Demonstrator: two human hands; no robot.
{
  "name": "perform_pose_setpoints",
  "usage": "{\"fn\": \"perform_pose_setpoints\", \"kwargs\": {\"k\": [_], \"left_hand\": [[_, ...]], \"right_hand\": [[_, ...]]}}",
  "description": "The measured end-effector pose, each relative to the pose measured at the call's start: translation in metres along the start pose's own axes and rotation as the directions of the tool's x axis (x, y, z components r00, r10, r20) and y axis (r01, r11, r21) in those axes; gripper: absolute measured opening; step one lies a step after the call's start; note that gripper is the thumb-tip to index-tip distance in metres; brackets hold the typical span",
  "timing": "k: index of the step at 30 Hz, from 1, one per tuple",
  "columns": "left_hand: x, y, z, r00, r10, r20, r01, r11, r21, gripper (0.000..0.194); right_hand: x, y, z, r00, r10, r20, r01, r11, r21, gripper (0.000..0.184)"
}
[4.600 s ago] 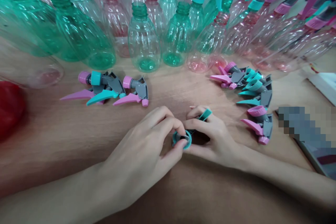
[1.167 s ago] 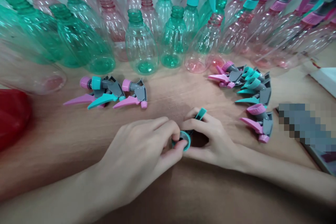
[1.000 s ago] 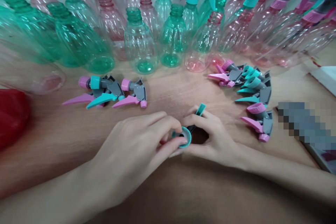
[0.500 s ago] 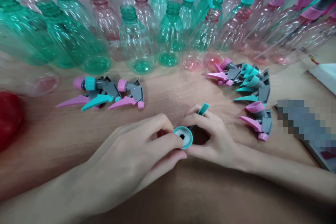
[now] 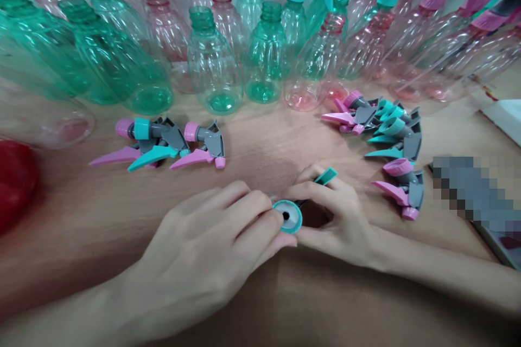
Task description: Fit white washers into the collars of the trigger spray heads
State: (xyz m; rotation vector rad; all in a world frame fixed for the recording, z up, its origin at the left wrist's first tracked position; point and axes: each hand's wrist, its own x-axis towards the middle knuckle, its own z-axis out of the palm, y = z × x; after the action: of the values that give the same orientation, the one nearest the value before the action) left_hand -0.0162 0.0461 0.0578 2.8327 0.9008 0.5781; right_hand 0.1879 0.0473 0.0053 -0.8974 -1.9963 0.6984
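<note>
Low over the front of the table, both hands are on one teal and grey spray nozzle (image 5: 294, 223). Its round collar faces me, showing a white inside with a dark hole. My left hand (image 5: 220, 238) pinches the collar between fingers and thumb from the left. My right hand (image 5: 331, 214) wraps round the grey body from the right, and the teal trigger sticks out above its fingers. Most of the nozzle's body is hidden. Pink and teal spray nozzles (image 5: 203, 143) lie to the left, and several more nozzles (image 5: 402, 135) lie in a cluster to the right.
Rows of clear green and pink bottles (image 5: 266, 54) stand along the back, some open-necked, some with nozzles on. A red object (image 5: 16, 184) is at the left edge. At the right lie a phone-like dark slab, partly pixelated (image 5: 494, 241), and a white sheet (image 5: 508, 119).
My left fingers have shifted their hold on the collar, with the knuckles rolled over further. The teal trigger has tilted and moved slightly right and down. The view has shifted a little.
</note>
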Motion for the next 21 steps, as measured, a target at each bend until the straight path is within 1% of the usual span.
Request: {"fn": "perform_pose_setpoints", "kwargs": {"k": [2,4,6,7,8,11,13,16,21], "left_hand": [[0.001,-0.001,0.001,1.0,0.003,-0.025,-0.003,1.0,0.028,0.036],[0.001,-0.001,0.002,0.998,-0.01,-0.06,0.013,0.998,0.055,0.029],[-0.002,-0.002,0.003,0.994,-0.003,-0.108,0.01,0.998,0.066,0.016],[-0.004,-0.003,0.003,0.993,0.02,-0.118,-0.013,0.998,0.061,0.008],[-0.006,-0.003,0.003,0.992,0.048,-0.115,-0.043,0.998,0.044,0.005],[-0.011,-0.003,0.004,0.991,0.108,-0.077,-0.109,0.994,-0.009,0.021],[-0.012,-0.002,0.006,0.987,0.132,-0.089,-0.133,0.991,0.006,0.025],[-0.011,-0.001,0.008,0.977,0.163,-0.138,-0.153,0.985,0.085,0.022],[-0.009,0.002,0.009,0.982,0.132,-0.139,-0.109,0.981,0.16,0.016]], "right_hand": [[0.001,0.0,0.0,1.0,0.004,0.006,-0.004,1.0,0.007,0.021],[0.001,-0.001,0.0,1.0,0.009,0.014,-0.009,1.0,0.023,0.018],[0.002,-0.001,0.0,1.0,0.008,0.022,-0.009,0.999,0.044,0.02],[0.002,-0.001,0.0,1.0,0.006,0.026,-0.008,0.999,0.051,0.022],[0.002,-0.001,0.0,1.0,0.004,0.027,-0.006,0.999,0.051,0.024],[0.001,0.001,0.0,1.0,-0.006,0.025,0.006,0.999,0.037,0.023],[0.0,0.001,0.0,1.0,-0.004,0.027,0.003,1.0,0.022,0.023],[-0.001,0.001,0.0,0.999,0.019,0.04,-0.018,1.0,-0.003,0.025],[0.0,0.0,0.0,1.0,-0.009,0.027,0.011,0.999,-0.054,0.023]]}}
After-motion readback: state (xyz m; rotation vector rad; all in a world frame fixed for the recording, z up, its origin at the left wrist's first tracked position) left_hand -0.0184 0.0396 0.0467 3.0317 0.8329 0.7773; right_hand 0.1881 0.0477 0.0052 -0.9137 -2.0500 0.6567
